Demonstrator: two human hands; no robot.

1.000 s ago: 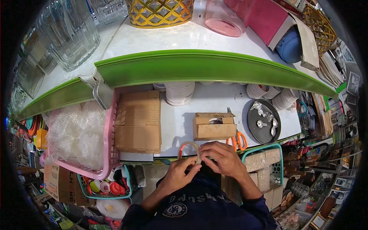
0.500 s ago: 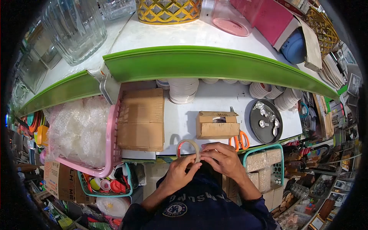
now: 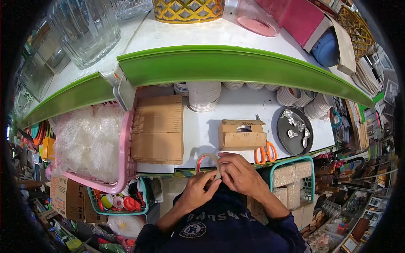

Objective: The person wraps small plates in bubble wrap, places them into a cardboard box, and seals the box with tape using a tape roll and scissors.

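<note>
My left hand (image 3: 200, 189) is closed round the lower part of a roll of clear tape (image 3: 218, 165), which stands upright on its edge in front of my chest. The ring's inner core shows some red. From the other side, the bent fingers of my right hand (image 3: 241, 176) are pressed together at the roll's right edge; a loose tape end cannot be made out. Beyond my hands, a small open cardboard box (image 3: 242, 141) lies on the white shelf (image 3: 202, 130). Orange-handled scissors (image 3: 265, 153) lie beside it, blades partly hidden behind the box.
Flattened cardboard (image 3: 158, 130) lies left, next to a pink basket (image 3: 123, 152) of bubble wrap. A dark round tray (image 3: 291, 143) holds small metal moulds. Stacked white dishes (image 3: 203, 95) stand behind, under a green shelf edge (image 3: 236, 65). A teal basket (image 3: 313, 185) holds wrapped blocks.
My right hand has shifted slightly left and up, closer against the tape roll, its fingers more bent. My left hand keeps its hold. The whole view has shifted a little.
</note>
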